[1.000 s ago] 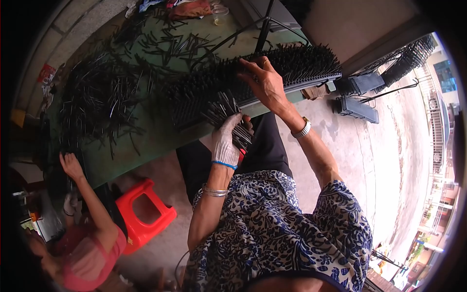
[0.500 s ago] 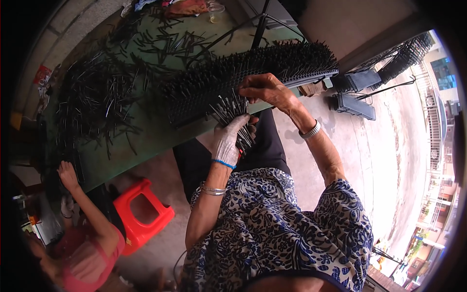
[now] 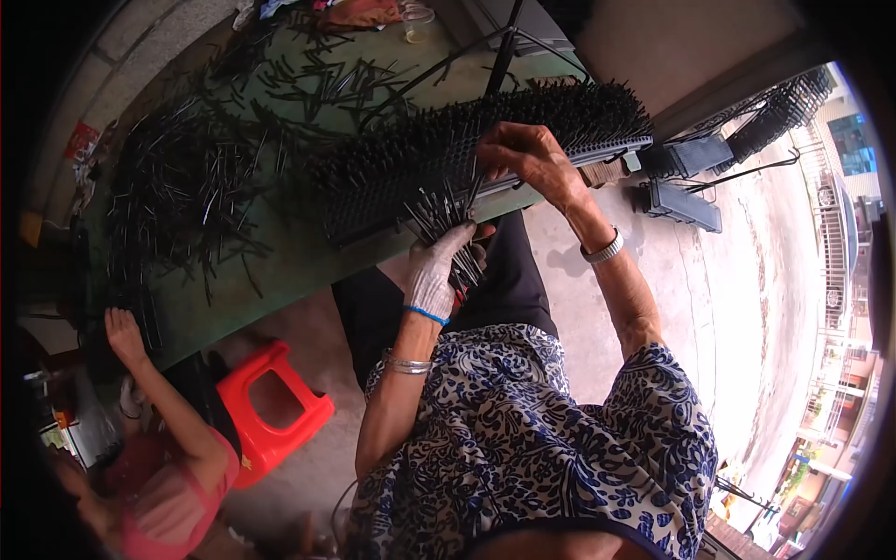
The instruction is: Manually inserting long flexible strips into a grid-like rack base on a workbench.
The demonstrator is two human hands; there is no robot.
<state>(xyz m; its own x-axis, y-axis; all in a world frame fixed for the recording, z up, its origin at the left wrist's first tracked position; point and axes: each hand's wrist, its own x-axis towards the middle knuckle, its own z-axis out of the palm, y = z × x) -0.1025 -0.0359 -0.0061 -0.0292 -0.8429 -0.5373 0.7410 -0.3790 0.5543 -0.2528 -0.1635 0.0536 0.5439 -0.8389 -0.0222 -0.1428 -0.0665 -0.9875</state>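
Note:
My left hand (image 3: 435,271), in a white knit glove, is closed around a bundle of thin black rods (image 3: 431,217), which fan out toward the far side. Just right of and beyond it, my bare right hand (image 3: 534,161) pinches a single thin dark rod (image 3: 474,179) pointing down. The right hand hovers over the near side of a long perforated black board (image 3: 373,207). Upright black rods (image 3: 523,114) stand densely along the board's far side, while a strip of bare holes shows nearer me. The right fingertips are partly hidden by the hand.
Loose black rods (image 3: 191,182) lie heaped on the green table (image 3: 224,303) at the left. A red plastic stool (image 3: 245,373) stands below. At lower left a co-worker in pink rests a hand (image 3: 126,336) at the table edge. Grey racks (image 3: 686,205) sit on the floor at right.
My right hand has moved away from the bundle, slightly right and farther over the board, with a rod in its fingers. The left hand has barely moved.

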